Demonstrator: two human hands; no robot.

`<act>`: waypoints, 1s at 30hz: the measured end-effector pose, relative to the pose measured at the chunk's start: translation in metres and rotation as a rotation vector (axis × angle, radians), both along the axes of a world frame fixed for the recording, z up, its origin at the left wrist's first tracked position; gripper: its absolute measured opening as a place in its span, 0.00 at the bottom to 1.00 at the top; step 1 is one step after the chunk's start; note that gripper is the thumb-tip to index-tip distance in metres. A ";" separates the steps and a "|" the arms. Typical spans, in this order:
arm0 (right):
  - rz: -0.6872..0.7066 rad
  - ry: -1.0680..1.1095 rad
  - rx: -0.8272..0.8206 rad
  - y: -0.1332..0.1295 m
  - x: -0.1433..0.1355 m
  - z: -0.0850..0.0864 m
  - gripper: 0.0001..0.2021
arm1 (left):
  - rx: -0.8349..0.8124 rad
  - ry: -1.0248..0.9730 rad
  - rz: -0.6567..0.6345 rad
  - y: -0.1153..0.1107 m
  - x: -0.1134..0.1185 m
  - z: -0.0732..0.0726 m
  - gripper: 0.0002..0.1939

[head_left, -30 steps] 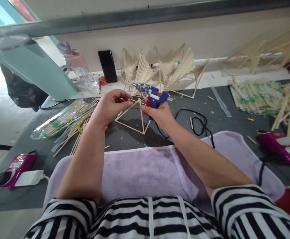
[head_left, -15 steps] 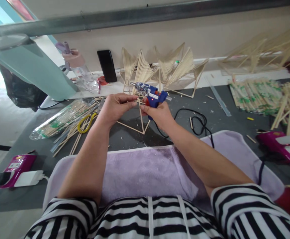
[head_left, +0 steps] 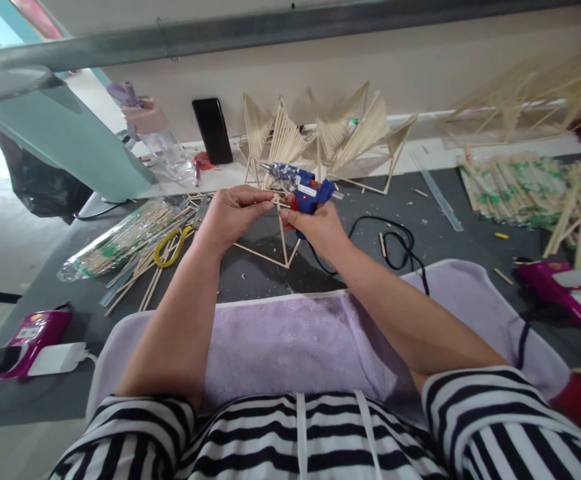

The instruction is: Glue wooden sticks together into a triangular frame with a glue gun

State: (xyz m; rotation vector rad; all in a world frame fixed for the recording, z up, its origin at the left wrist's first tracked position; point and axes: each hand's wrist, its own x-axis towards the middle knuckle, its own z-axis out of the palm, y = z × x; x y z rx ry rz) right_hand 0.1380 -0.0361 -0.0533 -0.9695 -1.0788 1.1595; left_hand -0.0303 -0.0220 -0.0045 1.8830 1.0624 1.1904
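A blue glue gun (head_left: 304,190) is in my right hand (head_left: 320,223), its metal tip pointing up and left. My left hand (head_left: 238,217) pinches the top of a small frame of thin wooden sticks (head_left: 281,230), and my right fingertips touch the same spot. The frame's lower corner rests on the dark tabletop, with sticks running out to both sides. Behind the glue gun stands a long zigzag model of fanned sticks (head_left: 353,147). My fingers partly hide the joint at the top of the frame.
Bagged sticks (head_left: 125,237) and yellow-handled scissors (head_left: 170,247) lie at left. A phone (head_left: 212,131) and bottle (head_left: 158,137) stand behind. The black cord (head_left: 395,230) loops at right, near more sticks (head_left: 513,190). A purple cloth (head_left: 280,353) covers the near edge.
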 end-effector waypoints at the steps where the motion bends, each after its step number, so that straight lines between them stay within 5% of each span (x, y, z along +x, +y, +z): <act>1: 0.002 0.001 -0.004 0.000 0.000 0.000 0.31 | -0.004 0.001 0.002 0.000 0.000 0.000 0.10; 15: 0.006 -0.056 0.006 0.001 0.001 -0.001 0.26 | -0.012 0.009 0.038 0.004 0.003 -0.005 0.07; 30: -0.023 0.001 -0.008 0.003 -0.001 0.001 0.33 | -0.023 -0.021 0.018 0.004 0.002 -0.006 0.09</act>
